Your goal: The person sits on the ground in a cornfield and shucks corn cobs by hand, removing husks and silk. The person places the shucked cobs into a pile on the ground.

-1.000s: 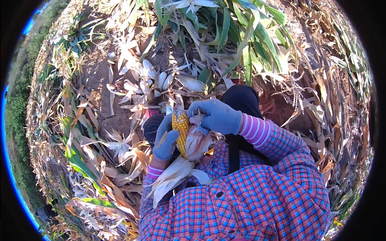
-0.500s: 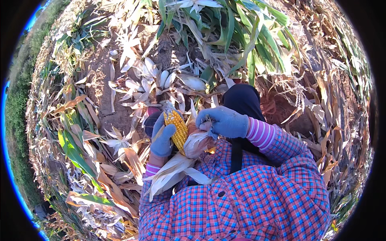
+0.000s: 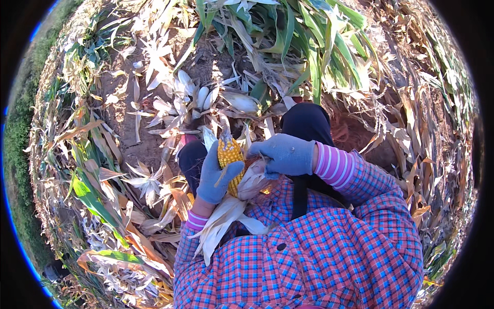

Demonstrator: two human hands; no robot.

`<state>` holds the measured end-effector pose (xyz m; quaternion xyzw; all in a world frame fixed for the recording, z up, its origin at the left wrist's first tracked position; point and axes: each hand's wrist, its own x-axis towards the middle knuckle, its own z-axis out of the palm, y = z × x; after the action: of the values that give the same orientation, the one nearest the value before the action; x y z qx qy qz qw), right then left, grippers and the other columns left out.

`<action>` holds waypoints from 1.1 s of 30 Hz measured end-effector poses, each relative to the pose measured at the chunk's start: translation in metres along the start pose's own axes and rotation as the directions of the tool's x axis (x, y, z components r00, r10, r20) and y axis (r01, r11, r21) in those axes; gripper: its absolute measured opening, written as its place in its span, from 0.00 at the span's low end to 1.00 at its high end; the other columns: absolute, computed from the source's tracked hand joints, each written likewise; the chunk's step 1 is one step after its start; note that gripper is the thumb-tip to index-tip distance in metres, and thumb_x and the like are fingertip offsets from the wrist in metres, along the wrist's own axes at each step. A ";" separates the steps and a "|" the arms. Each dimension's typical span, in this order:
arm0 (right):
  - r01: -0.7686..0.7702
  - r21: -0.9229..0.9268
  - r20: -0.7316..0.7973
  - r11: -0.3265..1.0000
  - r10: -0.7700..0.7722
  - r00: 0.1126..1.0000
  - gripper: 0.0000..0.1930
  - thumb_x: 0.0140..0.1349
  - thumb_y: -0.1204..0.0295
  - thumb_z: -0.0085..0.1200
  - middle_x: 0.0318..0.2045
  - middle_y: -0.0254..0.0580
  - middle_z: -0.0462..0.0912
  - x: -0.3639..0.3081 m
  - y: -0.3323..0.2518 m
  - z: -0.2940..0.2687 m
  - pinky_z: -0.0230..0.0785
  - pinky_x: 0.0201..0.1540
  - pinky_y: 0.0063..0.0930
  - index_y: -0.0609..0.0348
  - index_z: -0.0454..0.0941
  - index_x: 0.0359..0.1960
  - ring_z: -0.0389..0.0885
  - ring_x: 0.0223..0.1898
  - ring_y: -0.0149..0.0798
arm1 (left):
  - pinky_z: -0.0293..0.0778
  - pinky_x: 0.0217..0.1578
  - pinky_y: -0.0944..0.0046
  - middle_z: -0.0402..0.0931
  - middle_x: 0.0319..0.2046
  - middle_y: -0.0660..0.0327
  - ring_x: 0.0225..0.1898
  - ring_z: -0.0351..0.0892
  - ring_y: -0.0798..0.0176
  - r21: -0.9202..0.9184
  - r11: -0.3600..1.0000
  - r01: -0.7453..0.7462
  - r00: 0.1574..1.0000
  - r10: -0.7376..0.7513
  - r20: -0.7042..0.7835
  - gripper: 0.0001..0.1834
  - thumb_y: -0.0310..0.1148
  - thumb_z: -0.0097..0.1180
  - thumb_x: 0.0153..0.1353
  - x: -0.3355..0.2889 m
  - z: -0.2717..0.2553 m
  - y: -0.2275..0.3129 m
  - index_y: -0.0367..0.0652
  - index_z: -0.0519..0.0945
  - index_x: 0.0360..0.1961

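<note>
In front of my body I hold an ear of corn (image 3: 230, 154) nearly upright, its yellow kernels bare along the upper part. My left hand (image 3: 215, 177), in a grey-blue glove, wraps round it from the left with the thumb across the kernels. Pale dry husk (image 3: 221, 226) peels down from the base over my checked shirt. My right hand (image 3: 285, 154), gloved alike, is closed beside the cob, its fingers bunched at the husk leaf (image 3: 252, 180) on the ear's right side. Exactly what its fingertips pinch is partly hidden.
Beyond my knees (image 3: 307, 121), several ears in pale husk (image 3: 241, 102) lie among dry leaves on brown soil (image 3: 123, 121). A heap of green and dry corn stalks (image 3: 314, 41) lies at the far side. More dry stalks (image 3: 411, 129) spread on the right, and green leaves (image 3: 90, 195) on the left.
The ear and my left hand have shifted slightly right, and the ear stands more upright. My right hand has turned, with its back now more to view and its fingers nearer the cob.
</note>
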<state>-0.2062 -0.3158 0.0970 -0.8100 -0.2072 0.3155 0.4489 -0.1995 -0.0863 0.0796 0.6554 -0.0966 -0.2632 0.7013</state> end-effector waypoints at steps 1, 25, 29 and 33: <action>0.071 -0.031 -0.068 0.997 -0.073 0.995 0.21 0.54 0.66 0.60 0.31 0.50 0.81 0.000 0.006 0.005 0.73 0.37 0.43 0.57 0.74 0.49 0.81 0.33 0.54 | 0.70 0.52 0.66 0.73 0.49 0.59 0.49 0.73 0.67 -0.011 1.000 -0.019 1.000 0.019 0.000 0.30 0.27 0.63 0.56 -0.002 0.001 -0.001 0.36 0.66 0.59; 0.252 0.510 -0.426 0.822 -0.013 0.904 0.09 0.66 0.69 0.55 0.24 0.31 0.77 -0.047 0.060 0.027 0.69 0.30 0.21 0.63 0.77 0.40 0.73 0.24 0.23 | 0.74 0.47 0.57 0.74 0.41 0.53 0.41 0.77 0.59 0.014 0.944 -0.329 0.941 0.329 -0.076 0.35 0.43 0.70 0.46 0.006 -0.031 0.058 0.38 0.69 0.51; 0.272 0.765 -0.454 0.584 0.189 0.871 0.08 0.68 0.67 0.52 0.24 0.28 0.74 -0.068 0.055 0.006 0.63 0.23 0.14 0.58 0.75 0.38 0.69 0.21 0.20 | 0.74 0.47 0.59 0.75 0.43 0.53 0.43 0.77 0.59 0.103 0.952 -0.287 0.956 0.278 0.096 0.31 0.35 0.70 0.46 0.013 -0.012 0.059 0.37 0.69 0.50; 0.358 0.806 -0.558 0.471 0.403 0.725 0.09 0.70 0.65 0.48 0.24 0.28 0.72 -0.093 0.064 -0.023 0.58 0.19 0.12 0.58 0.73 0.41 0.67 0.19 0.20 | 0.74 0.46 0.61 0.75 0.43 0.54 0.43 0.77 0.61 0.130 0.956 -0.262 0.964 0.254 0.077 0.29 0.33 0.68 0.48 0.022 -0.004 0.056 0.37 0.69 0.50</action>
<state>-0.2538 -0.4195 0.0815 -0.5156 0.1798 0.0570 0.8358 -0.1655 -0.0938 0.1292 0.6764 -0.2202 -0.1815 0.6790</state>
